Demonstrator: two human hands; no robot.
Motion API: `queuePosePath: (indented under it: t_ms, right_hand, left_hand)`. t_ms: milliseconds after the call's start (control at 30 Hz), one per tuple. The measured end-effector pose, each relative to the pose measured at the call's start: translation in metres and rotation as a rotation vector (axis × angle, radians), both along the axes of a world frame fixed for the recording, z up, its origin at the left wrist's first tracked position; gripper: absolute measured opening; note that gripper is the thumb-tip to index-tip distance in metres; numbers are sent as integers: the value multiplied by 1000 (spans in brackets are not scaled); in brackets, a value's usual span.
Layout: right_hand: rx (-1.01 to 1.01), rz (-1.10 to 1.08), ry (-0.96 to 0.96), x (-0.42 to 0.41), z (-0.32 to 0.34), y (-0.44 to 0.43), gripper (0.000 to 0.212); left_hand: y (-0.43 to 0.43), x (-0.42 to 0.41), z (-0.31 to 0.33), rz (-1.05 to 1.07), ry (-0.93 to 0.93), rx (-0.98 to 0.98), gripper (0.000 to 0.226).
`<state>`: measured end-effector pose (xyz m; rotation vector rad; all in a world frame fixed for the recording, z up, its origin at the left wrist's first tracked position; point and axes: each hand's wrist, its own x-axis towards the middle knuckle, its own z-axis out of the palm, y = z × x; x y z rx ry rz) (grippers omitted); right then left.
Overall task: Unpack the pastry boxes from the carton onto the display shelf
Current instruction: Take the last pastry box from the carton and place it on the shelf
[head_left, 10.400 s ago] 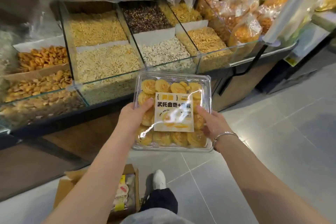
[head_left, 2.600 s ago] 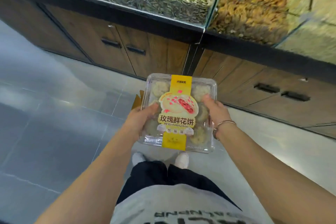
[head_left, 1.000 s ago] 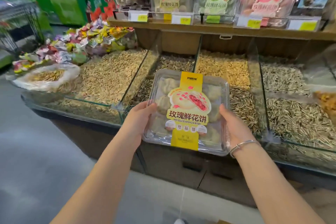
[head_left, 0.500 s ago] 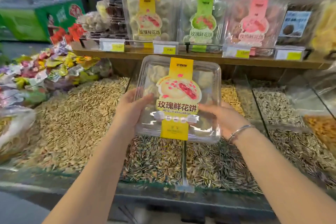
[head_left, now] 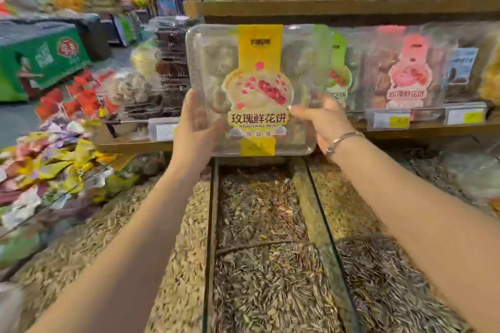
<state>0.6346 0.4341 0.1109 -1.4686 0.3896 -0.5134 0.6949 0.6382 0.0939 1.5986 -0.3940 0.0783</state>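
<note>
I hold a clear plastic pastry box with a yellow label band (head_left: 258, 67) upright in front of the wooden display shelf (head_left: 405, 130). My left hand (head_left: 194, 127) grips its lower left edge and my right hand (head_left: 322, 119), with a bracelet at the wrist, grips its lower right edge. The box covers the shelf spot behind it. To its right on the shelf stand a green-label pastry box (head_left: 338, 73) and a pink-label pastry box (head_left: 405, 73). The carton is out of view.
Glass-walled bins of sunflower seeds (head_left: 265, 265) lie under my arms, split by glass dividers (head_left: 322, 227). Wrapped candies (head_left: 54, 165) pile at the left. Bagged snacks (head_left: 151, 89) stand left of the box. An upper shelf (head_left: 338, 5) carries more packets.
Both hands have lifted the yellow-label box up and forward to the shelf, tilting it upright in front of the boxes that stand there. My view has risen and is blurred.
</note>
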Motion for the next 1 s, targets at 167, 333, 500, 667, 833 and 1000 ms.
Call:
queuePosePath:
  t_ms: [167, 333, 500, 667, 833, 1000]
  right_hand:
    - [-161, -152, -68, 56, 10, 8, 75]
    - [-237, -190, -28, 76, 19, 6, 94]
    - [-350, -195, 62, 91, 11, -2, 86]
    - [-449, -216, 126, 106, 2, -8, 73]
    - [-447, -224, 167, 114, -14, -13, 83]
    - [-476, -273, 135, 122, -24, -19, 77]
  left_hand:
    - [-9, 61, 8, 21, -130, 77, 79]
    - [-22, 101, 8, 11, -235, 72, 84]
    - [-27, 119, -11, -43, -234, 97, 86]
    - [-28, 123, -24, -31, -216, 126, 85]
    - [-33, 132, -20, 51, -227, 287, 68]
    - [-35, 134, -31, 205, -213, 434, 64]
